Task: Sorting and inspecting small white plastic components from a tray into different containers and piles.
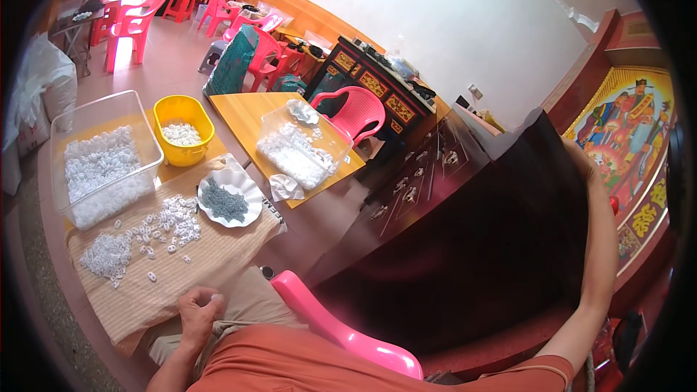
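- Fingers of the left hand (199, 313) curl together by the near edge of the left surface (141, 312); whether they pinch anything cannot be told.
- At far right, the right hand (581, 160) meets the edge of a dark sheet (472, 254); its fingertips are hidden.
- Broad and smooth, the sheet may slip; its rim seems the best hold.
- White pieces (179, 219) on the surface look light and hard, best pinched by their sides.

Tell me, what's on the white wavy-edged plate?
The white plate holds a heap of small grey pieces. They hide its middle, so anything buried beneath them can't be seen.
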### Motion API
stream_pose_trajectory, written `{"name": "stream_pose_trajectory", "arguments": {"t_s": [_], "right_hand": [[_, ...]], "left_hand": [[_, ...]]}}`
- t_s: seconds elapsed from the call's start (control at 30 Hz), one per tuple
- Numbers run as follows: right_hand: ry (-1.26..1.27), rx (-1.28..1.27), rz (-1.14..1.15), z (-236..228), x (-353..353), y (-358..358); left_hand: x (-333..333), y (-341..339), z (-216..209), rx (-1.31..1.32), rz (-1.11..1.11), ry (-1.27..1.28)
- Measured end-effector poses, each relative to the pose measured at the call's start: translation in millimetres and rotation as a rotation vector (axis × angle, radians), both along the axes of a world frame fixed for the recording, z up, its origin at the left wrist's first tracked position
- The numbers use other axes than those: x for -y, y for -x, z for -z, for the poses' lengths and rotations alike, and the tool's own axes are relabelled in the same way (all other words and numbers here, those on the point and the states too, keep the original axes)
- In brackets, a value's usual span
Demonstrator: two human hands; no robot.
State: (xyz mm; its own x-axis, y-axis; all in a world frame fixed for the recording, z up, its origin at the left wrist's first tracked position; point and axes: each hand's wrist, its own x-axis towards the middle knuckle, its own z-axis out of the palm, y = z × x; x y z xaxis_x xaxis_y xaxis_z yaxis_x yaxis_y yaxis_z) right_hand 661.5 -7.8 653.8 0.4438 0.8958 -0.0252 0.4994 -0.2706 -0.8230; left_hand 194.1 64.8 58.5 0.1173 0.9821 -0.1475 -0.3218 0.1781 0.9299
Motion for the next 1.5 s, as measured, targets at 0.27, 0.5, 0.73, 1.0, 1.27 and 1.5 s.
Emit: {"name": "stream_pose_trajectory", "arguments": {"t_s": [0.27, 0.5, 0.73, 1.0, 1.27, 1.5], "right_hand": [[0.069, -0.031, -0.065, -7.2, 4.2, -12.7], [0.056, 0.067, 0.055, -10.6, 6.7, -29.3], [0.106, 0.059, 0.06, -13.1, 7.0, -59.1], [0.238, 0.318, -0.017, -21.2, 17.8, -75.4], [0.214, 0.406, -0.027, -30.4, 26.1, -69.1], [0.195, 0.5, -0.04, -44.8, 24.8, -57.4]], "left_hand": [[0.3, 0.2, 1.0, 0.008, -0.019, -0.005], [-0.5, 0.7, 4.3, 0.011, -0.017, 0.02], [-1.6, 1.5, 12.5, -0.021, -0.023, -0.041], [-0.9, 1.9, 3.4, -0.005, -0.029, 0.014], [-0.3, 2.3, 2.9, 0.029, -0.021, 0.019], [-2.4, 6.0, -1.4, 0.062, -0.011, 0.043]]}}
